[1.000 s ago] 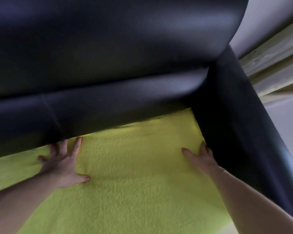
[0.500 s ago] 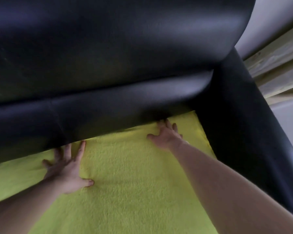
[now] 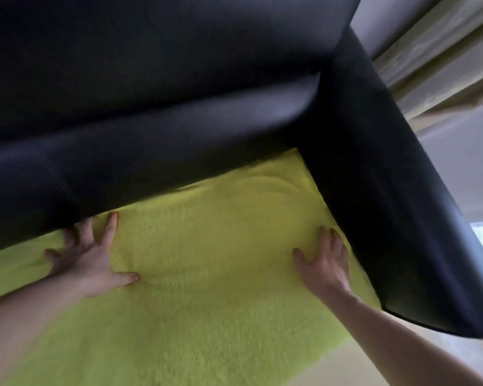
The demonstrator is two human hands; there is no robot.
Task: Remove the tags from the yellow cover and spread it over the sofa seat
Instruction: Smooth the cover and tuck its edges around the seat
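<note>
Right now my two forearms reach forward over the yellow cover (image 3: 207, 274), which lies fluffy and broad across the sofa seat, its near edge hanging just past the seat front at lower right, where pale floor (image 3: 354, 360) shows. My left hand (image 3: 89, 257) lies flat on the cover with fingers spread and straight, holding nothing, its fingertips touching the foot of the black backrest (image 3: 151, 129). My right hand (image 3: 325, 263) presses down the same way, palm on the pile, fingers extended and close to the black armrest (image 3: 388, 190), gripping nothing. Between the two hands a few shallow ripples curve through the fabric, and more soft folds gather farther off in the corner where backrest and armrest meet. Beyond the armrest I see a pale curtain (image 3: 430, 43) and a strip of bright window low at the right edge.

I judge this to be the spreading step, well along: the cover reaches the back seam and the armrest side, and I can see no tags on the visible part, though much of it lies out of view to the left. The next move, as I read it, calls for sliding both palms outward and toward the corner to flatten the ripples, then tucking the far edge into the seam without dragging the front edge off the seat.
</note>
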